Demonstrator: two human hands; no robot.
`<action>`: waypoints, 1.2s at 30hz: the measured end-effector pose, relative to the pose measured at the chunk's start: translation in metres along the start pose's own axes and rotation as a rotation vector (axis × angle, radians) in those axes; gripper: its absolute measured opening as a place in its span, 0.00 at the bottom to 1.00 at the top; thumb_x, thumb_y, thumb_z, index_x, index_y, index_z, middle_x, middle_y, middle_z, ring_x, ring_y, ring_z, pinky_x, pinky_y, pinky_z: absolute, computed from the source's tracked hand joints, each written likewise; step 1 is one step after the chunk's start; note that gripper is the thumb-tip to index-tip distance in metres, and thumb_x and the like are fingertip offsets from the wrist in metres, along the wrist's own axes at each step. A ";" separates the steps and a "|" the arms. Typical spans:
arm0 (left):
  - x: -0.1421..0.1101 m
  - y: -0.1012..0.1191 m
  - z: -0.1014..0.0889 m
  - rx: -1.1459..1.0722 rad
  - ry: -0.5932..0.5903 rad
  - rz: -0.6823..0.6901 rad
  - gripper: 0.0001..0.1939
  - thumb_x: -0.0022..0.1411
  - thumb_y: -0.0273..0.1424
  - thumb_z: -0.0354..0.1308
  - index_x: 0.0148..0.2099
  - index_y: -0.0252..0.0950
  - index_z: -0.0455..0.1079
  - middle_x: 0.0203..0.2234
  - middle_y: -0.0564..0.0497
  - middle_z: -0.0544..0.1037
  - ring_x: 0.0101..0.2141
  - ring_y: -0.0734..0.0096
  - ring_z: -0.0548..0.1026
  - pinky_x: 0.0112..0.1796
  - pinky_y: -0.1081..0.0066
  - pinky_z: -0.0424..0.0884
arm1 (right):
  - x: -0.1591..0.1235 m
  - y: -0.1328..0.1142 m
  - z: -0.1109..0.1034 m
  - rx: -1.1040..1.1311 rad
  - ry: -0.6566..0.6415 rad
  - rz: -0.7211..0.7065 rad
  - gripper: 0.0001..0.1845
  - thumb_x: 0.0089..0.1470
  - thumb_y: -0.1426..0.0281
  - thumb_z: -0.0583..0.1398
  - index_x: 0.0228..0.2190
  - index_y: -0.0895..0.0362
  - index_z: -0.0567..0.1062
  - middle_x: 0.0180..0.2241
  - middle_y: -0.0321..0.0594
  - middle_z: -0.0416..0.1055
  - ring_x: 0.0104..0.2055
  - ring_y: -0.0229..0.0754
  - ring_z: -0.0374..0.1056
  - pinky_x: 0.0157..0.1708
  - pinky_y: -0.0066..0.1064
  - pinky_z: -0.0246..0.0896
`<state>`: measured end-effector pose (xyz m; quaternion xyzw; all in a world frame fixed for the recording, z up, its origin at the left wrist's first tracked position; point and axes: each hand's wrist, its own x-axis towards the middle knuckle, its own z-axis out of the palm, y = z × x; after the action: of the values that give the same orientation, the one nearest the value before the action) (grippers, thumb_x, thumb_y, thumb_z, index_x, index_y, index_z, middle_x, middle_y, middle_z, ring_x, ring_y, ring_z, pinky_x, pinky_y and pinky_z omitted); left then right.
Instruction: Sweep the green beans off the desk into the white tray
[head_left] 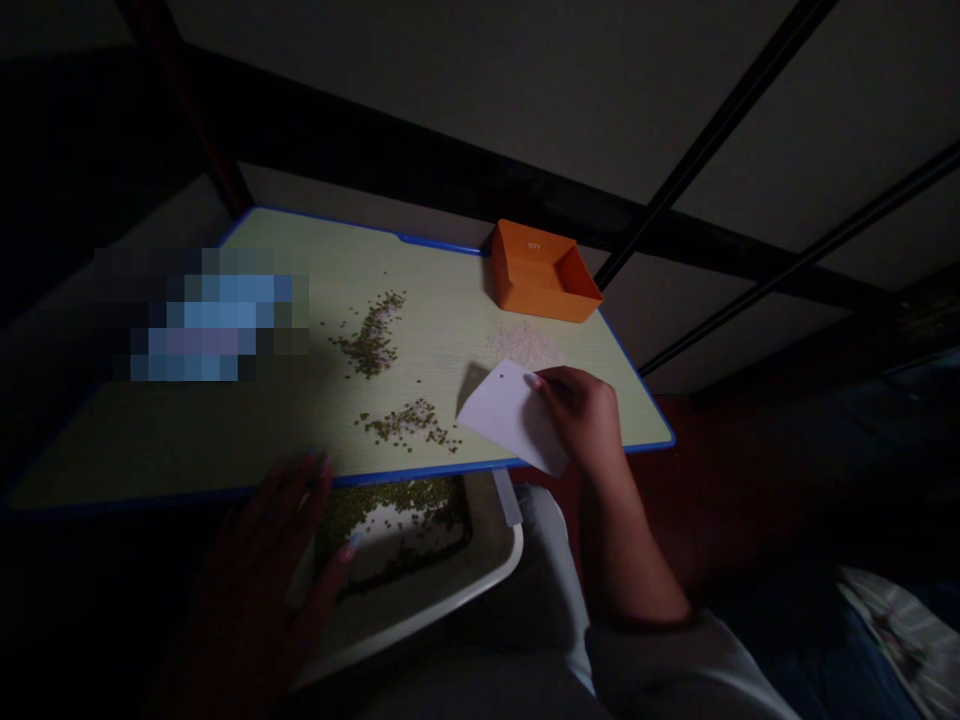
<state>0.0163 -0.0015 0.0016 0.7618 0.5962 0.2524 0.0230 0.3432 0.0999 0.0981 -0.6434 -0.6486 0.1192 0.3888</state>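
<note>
My right hand (pixel 581 410) pinches a white card (pixel 510 410) with a small hole near one corner. The card is tilted over the front edge of the table. Beyond it lies a patch of pale grains (pixel 525 345). Left of the card, small green beans mixed with pale grains form two loose piles, a far pile (pixel 371 340) and a near pile (pixel 409 422). Dimly lit, my left hand (pixel 274 550) has its fingers apart beside a white bin (pixel 491 570). Inside the bin are many green beans (pixel 427 500) around a bare white area.
An orange open box (pixel 544 275) stands at the table's far right corner. The pale table (pixel 300 400) has a blue rim. At its left a blurred-out blue patch (pixel 217 320) hides what is there. Dark panels rise behind the table.
</note>
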 end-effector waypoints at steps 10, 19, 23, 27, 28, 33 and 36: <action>0.000 0.001 0.001 -0.009 0.004 -0.005 0.36 0.63 0.44 0.46 0.71 0.55 0.40 0.70 0.53 0.59 0.70 0.54 0.55 0.63 0.40 0.63 | 0.006 -0.002 0.003 0.121 -0.056 -0.045 0.11 0.55 0.63 0.61 0.33 0.55 0.82 0.35 0.45 0.82 0.36 0.46 0.76 0.38 0.37 0.70; 0.001 0.000 0.000 0.002 0.010 0.027 0.36 0.63 0.43 0.46 0.71 0.53 0.40 0.71 0.51 0.58 0.70 0.54 0.54 0.62 0.41 0.65 | 0.001 -0.001 -0.004 0.134 -0.099 -0.009 0.11 0.54 0.61 0.62 0.32 0.55 0.82 0.33 0.44 0.82 0.34 0.45 0.76 0.36 0.37 0.68; 0.001 0.000 0.000 0.003 0.014 0.026 0.36 0.63 0.44 0.46 0.71 0.53 0.40 0.71 0.52 0.58 0.70 0.54 0.54 0.63 0.42 0.64 | -0.002 -0.002 -0.007 0.135 -0.098 0.000 0.11 0.54 0.61 0.62 0.31 0.55 0.82 0.34 0.45 0.82 0.35 0.45 0.76 0.37 0.38 0.69; 0.001 0.000 0.001 0.008 0.006 0.019 0.36 0.63 0.44 0.46 0.71 0.53 0.40 0.70 0.52 0.58 0.70 0.54 0.55 0.62 0.42 0.65 | -0.006 -0.001 -0.009 0.132 -0.102 0.006 0.11 0.54 0.61 0.62 0.31 0.54 0.82 0.34 0.44 0.82 0.35 0.45 0.76 0.37 0.37 0.69; 0.001 0.000 0.001 0.008 0.007 0.019 0.36 0.63 0.44 0.46 0.71 0.54 0.40 0.70 0.52 0.58 0.70 0.54 0.56 0.62 0.42 0.65 | -0.007 -0.001 -0.010 0.131 -0.105 0.006 0.11 0.54 0.61 0.62 0.32 0.54 0.82 0.33 0.44 0.82 0.35 0.45 0.76 0.36 0.37 0.68; 0.002 0.001 0.001 0.005 0.004 0.015 0.36 0.63 0.44 0.46 0.71 0.53 0.41 0.71 0.53 0.58 0.70 0.55 0.54 0.63 0.43 0.63 | -0.011 -0.002 -0.012 0.128 -0.108 -0.017 0.12 0.55 0.61 0.61 0.32 0.55 0.82 0.33 0.44 0.81 0.34 0.45 0.75 0.36 0.37 0.68; 0.003 0.000 0.000 0.003 0.007 0.024 0.36 0.63 0.44 0.47 0.71 0.54 0.41 0.71 0.53 0.58 0.70 0.55 0.55 0.63 0.44 0.65 | -0.013 -0.003 -0.012 0.130 -0.118 -0.021 0.11 0.55 0.62 0.61 0.32 0.55 0.81 0.33 0.44 0.81 0.35 0.45 0.75 0.36 0.38 0.68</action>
<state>0.0171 0.0009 0.0027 0.7680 0.5874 0.2547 0.0168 0.3474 0.0833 0.1036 -0.6019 -0.6679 0.1948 0.3920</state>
